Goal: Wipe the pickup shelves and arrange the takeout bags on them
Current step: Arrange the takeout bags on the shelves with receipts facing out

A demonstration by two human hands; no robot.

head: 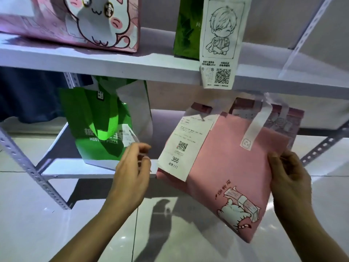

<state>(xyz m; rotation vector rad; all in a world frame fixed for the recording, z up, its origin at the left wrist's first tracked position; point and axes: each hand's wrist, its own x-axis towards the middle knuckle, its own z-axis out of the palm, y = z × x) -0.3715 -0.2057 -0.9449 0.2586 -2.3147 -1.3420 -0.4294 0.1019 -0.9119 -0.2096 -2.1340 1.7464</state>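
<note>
On the lower shelf (98, 174), right hand (290, 178) grip clasping pink bag (222, 167), left hand (132, 167) loosely curled, glossy tiled floor (28, 233)

Pink bag (226, 167) in right hand (290, 178)

Upper pink bag (71, 25) cropped by frame top; receipt (186, 142) print illegible.

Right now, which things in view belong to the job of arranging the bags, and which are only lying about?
For the job:
- pink bag, gripped by the right hand
- green pizza bag on the lower shelf
- cat-print bag and dark green bag on the upper shelf
- left hand, fingers curled near the lower shelf's edge

Only there:
- tiled floor
- dark cloth behind the shelves
</note>
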